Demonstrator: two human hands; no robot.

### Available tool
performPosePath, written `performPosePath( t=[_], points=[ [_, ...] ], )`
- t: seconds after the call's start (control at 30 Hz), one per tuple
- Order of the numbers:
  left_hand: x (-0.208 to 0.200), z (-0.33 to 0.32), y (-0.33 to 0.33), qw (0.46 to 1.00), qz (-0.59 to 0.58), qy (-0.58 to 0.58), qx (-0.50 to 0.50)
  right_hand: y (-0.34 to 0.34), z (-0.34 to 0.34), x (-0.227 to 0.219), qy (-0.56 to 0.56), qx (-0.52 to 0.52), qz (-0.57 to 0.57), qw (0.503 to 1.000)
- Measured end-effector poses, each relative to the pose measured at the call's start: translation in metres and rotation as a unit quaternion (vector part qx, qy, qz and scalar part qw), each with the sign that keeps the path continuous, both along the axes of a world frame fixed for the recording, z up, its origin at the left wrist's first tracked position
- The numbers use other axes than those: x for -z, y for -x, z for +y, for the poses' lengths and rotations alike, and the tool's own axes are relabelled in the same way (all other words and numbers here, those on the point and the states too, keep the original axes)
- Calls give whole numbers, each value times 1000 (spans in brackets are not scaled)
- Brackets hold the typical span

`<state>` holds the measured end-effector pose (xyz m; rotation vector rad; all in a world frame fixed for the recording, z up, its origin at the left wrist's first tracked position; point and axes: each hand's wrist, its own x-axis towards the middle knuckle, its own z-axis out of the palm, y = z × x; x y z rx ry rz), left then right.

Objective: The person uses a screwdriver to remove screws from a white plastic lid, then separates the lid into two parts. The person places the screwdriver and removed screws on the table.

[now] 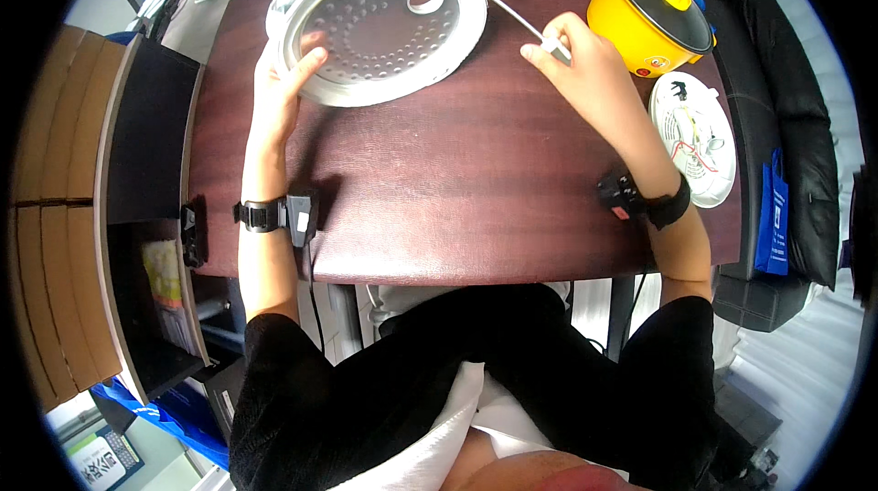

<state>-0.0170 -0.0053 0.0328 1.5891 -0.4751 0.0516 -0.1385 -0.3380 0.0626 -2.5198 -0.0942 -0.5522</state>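
My left hand (288, 80) grips the left rim of a round white appliance part (393, 93), thumb over the front edge. Set in its ring is a dimpled, see-through-looking disc (366, 29) with one oval hole. From the right side of the rim a thin, pale, straight cord or rod (514, 14) runs to my right hand (585, 57), whose thumb and forefinger pinch its white end. Whether it is a cord or a tool cannot be made out. Near my right forearm lies an oval white shell (700, 139) with red and other wires inside.
A yellow pot (631, 29) with a dark glass lid and yellow knob stands at the far right of the brown table (439, 189). Left are a dark shelf (146, 162) and cardboard boxes (55, 125). A black sofa (768, 299) with a blue bag (773, 217) is right.
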Motion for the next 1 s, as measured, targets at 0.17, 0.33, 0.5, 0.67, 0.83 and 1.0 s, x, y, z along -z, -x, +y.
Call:
performPosePath(
  t=[0.17, 0.33, 0.5, 0.67, 0.83, 1.0],
  points=[
    [-2, 27, 9, 992, 20, 50, 115, 18, 3, -5, -85, 2, 21, 996],
    [-29, 31, 22, 968, 240, 46, 66, 41, 4, -13, -78, -11, 1, 997],
    [-84, 6, 35, 953, 190, -201, 121, 58, 6, -12, -56, -38, -31, 997],
    [-79, -15, 38, 912, 131, -310, 234, 68, 13, -21, -14, -89, -36, 995],
    [-74, -32, 59, 910, 49, -385, 149, 74, 13, -21, -14, -158, 20, 987],
    [-64, -43, 58, 915, -30, -384, 119, 74, 8, -19, -21, -169, 41, 985]
  ],
)
